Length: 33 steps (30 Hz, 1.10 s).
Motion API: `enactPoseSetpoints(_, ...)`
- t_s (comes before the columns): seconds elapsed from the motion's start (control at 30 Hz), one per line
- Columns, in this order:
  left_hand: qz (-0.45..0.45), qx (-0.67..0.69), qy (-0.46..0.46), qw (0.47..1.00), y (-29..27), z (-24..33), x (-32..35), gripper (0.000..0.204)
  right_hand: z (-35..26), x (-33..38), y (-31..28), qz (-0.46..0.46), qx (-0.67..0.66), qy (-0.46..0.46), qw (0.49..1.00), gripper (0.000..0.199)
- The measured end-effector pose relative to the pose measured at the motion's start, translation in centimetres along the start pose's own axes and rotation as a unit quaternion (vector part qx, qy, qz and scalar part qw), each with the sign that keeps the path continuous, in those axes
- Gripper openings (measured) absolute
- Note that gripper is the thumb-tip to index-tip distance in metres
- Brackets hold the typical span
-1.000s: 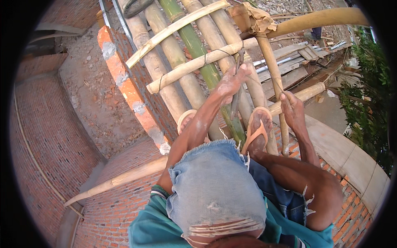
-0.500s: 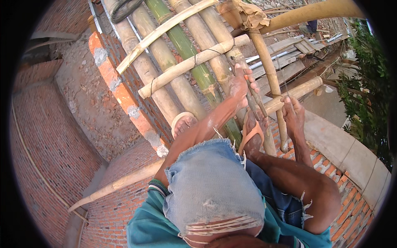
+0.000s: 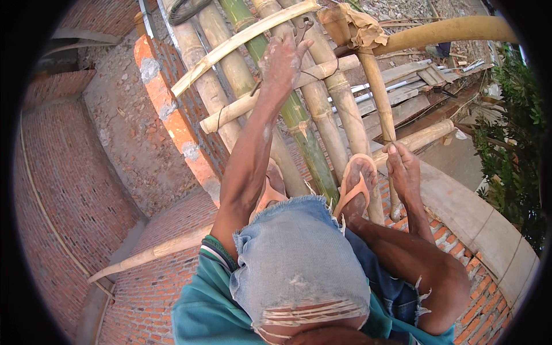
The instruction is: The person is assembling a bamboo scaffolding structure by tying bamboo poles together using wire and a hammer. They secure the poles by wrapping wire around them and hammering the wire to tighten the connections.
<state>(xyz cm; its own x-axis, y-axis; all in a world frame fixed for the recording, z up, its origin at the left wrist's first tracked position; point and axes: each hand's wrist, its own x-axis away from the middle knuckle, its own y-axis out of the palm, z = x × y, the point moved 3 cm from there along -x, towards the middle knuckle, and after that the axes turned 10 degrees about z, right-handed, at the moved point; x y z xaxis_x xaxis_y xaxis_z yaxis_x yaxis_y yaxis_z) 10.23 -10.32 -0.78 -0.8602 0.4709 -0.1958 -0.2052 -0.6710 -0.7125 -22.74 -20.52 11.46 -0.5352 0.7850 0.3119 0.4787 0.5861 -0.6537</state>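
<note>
My left hand (image 3: 283, 62) reaches out over the bamboo poles, its fingers closed round steel pincers (image 3: 303, 26) whose jaws stick out past the fingertips. Much of the tool is hidden by the hand. Below the wrist runs a bamboo crosspiece (image 3: 230, 112), tied with dark wire to the long poles. At right, my right hand (image 3: 405, 171) pinches a thin wire (image 3: 391, 143) where a slim upright pole (image 3: 377, 100) crosses a horizontal bamboo pole (image 3: 428, 133). Only a short piece of that wire shows.
Both sandalled feet stand on the bamboo platform, beside a green pole (image 3: 296, 118). A coil of dark wire (image 3: 185, 10) lies at the far left end. A brick wall top (image 3: 172, 118) runs along the left, above a rubble floor. Planks (image 3: 397, 109) and leafy branches (image 3: 509, 126) are at right.
My left hand has moved away and to the left with the pincers, from near my right foot to over the poles. My right hand stays at the crossing. My left foot has shifted.
</note>
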Motion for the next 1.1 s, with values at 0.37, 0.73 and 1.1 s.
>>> enactPoseSetpoints(0.37,-0.119,0.756,-0.346,0.542,-2.6,3.7,11.6,0.059,-4.8,1.3,3.8,-0.106,0.064,-0.008,0.992,0.038)
enactPoseSetpoints(0.73,0.079,0.867,-0.394,0.295,-3.7,2.7,16.5,0.047,-4.6,3.1,7.7,-0.195,0.043,0.075,0.977,0.043)
enactPoseSetpoints(1.1,-0.010,0.570,-0.392,0.722,-5.6,-0.9,14.7,0.041,-6.2,4.5,7.6,-0.129,0.175,-0.135,0.967,0.040)
